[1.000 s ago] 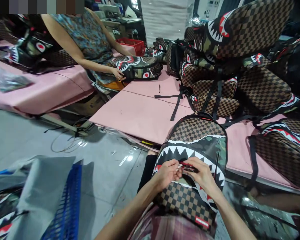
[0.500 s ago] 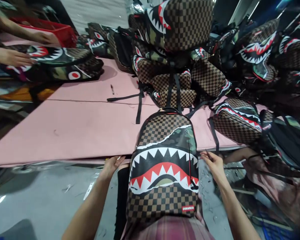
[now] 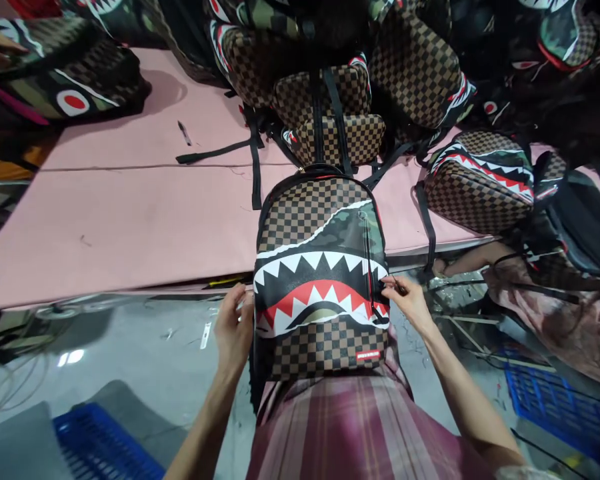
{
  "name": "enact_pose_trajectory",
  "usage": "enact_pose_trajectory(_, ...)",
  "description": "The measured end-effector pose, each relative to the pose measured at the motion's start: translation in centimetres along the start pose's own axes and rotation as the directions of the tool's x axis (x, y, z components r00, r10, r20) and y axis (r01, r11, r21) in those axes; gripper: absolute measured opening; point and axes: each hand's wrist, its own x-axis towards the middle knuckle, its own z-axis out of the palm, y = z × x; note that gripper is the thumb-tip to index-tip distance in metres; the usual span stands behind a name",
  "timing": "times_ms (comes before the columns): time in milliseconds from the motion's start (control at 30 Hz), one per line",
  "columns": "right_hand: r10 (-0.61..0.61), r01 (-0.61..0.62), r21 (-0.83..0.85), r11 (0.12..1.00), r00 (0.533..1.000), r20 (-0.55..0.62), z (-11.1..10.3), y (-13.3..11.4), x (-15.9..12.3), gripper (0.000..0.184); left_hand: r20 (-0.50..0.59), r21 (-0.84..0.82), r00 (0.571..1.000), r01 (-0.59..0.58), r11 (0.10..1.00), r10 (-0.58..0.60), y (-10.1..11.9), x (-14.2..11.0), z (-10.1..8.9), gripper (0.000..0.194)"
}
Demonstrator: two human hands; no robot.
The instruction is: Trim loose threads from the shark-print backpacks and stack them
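Note:
A backpack (image 3: 325,267) with brown-and-black checks, a camouflage patch and a printed shark mouth stands upright on my lap, leaning on the table edge. My left hand (image 3: 235,323) is at its left side, fingers curled against the edge; the fingertips are partly hidden. At the right side, my right hand (image 3: 407,300) pinches close to the edge, level with the shark teeth. A slim dark pointed tool (image 3: 399,288) shows among its fingers, too small to name surely. Dark cords (image 3: 369,267) hang down the backpack's front, near the right hand.
Pink cloth covers the table (image 3: 180,233). More checked backpacks (image 3: 340,133) are heaped at the back, another (image 3: 485,180) to the right. A pen (image 3: 184,133) and black straps (image 3: 255,160) lie on the cloth. A co-worker's hand (image 3: 0,50) touches a bag at upper left. Blue crates (image 3: 105,440) stand below.
My hands have parted from the backpack's front, swung out beside it, then come in to its two sides. The backpack has turned upright, and my view has swung right and down.

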Motion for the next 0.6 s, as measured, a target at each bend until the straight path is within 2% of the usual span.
enact_pose_trajectory(33, -0.044, 0.046, -0.023, 0.999, 0.996, 0.081, -0.2, 0.0, -0.9, 0.032, -0.022, 0.083, 0.987, -0.157, 0.984, 0.159, 0.7, -1.6, 0.3, 0.029)
enact_pose_trajectory(67, -0.099, 0.111, -0.056, 0.992, 0.980, 0.174, -0.4, 0.1, -1.8, 0.039, 0.013, 0.148, 0.950, -0.310, 0.939, 0.311, 1.4, -3.1, 0.8, 0.029)
enact_pose_trajectory(100, -0.157, 0.187, -0.094, 0.978, 0.952, 0.265, -0.6, 0.2, -2.6, 0.046, 0.118, 0.176, 0.893, -0.450, 0.876, 0.435, 1.9, -4.7, 1.6, 0.028)
enact_pose_trajectory(133, -0.209, 0.264, -0.129, 0.956, 0.920, 0.332, -0.7, 0.4, -3.3, 0.050, 0.280, 0.153, 0.811, -0.566, 0.810, 0.513, 2.3, -6.2, 2.5, 0.028)
enact_pose_trajectory(167, -0.252, 0.326, -0.158, 0.932, 0.897, 0.364, -0.7, 0.7, -3.9, 0.049, 0.480, 0.093, 0.684, -0.662, 0.743, 0.550, 2.6, -7.6, 3.7, 0.028)
enact_pose_trajectory(200, -0.289, 0.372, -0.180, 0.911, 0.885, 0.365, -0.5, 0.9, -4.2, 0.043, 0.657, 0.013, 0.519, -0.733, 0.680, 0.547, 2.8, -8.9, 4.9, 0.029)
enact_pose_trajectory(233, -0.320, 0.401, -0.197, 0.895, 0.883, 0.343, -0.2, 1.0, -4.2, 0.033, 0.778, -0.060, 0.358, -0.777, 0.627, 0.517, 2.8, -10.0, 6.1, 0.032)
enact_pose_trajectory(267, -0.344, 0.414, -0.213, 0.885, 0.890, 0.299, 0.2, 1.0, -3.9, 0.024, 0.847, -0.113, 0.230, -0.804, 0.584, 0.480, 2.8, -11.0, 7.2, 0.036)
enact_pose_trajectory(300, -0.360, 0.413, -0.231, 0.881, 0.902, 0.240, 0.7, 0.8, -3.2, 0.021, 0.880, -0.142, 0.147, -0.825, 0.547, 0.451, 2.7, -11.6, 8.0, 0.042)
enact_pose_trajectory(333, -0.366, 0.401, -0.252, 0.881, 0.914, 0.174, 1.1, 0.5, -2.1, 0.022, 0.897, -0.152, 0.101, -0.844, 0.515, 0.431, 2.6, -12.1, 8.7, 0.049)
enact_pose_trajectory(367, -0.365, 0.380, -0.275, 0.883, 0.925, 0.106, 1.6, -0.1, -0.7, 0.024, 0.905, -0.153, 0.075, -0.861, 0.485, 0.419, 2.4, -12.4, 9.1, 0.053)
enact_pose_trajectory(467, -0.352, 0.326, -0.306, 0.894, 0.935, -0.033, 2.6, -2.6, 5.6, 0.025, 0.914, -0.152, 0.030, -0.900, 0.409, 0.405, 1.9, -12.3, 9.3, 0.057)
enact_pose_trajectory(533, -0.358, 0.310, -0.320, 0.895, 0.928, -0.101, 3.1, -4.6, 10.5, 0.023, 0.912, -0.125, 0.038, -0.923, 0.365, 0.409, 1.9, -12.3, 9.2, 0.056)
enact_pose_trajectory(567, -0.355, 0.286, -0.349, 0.893, 0.922, -0.154, 3.3, -5.5, 12.6, 0.023, 0.908, -0.101, 0.055, -0.933, 0.344, 0.415, 1.9, -12.3, 9.2, 0.055)
enact_pose_trajectory(600, -0.371, 0.296, -0.359, 0.885, 0.915, -0.158, 3.3, -6.1, 14.4, 0.022, 0.904, -0.077, 0.072, -0.942, 0.327, 0.421, 2.0, -12.4, 9.2, 0.053)
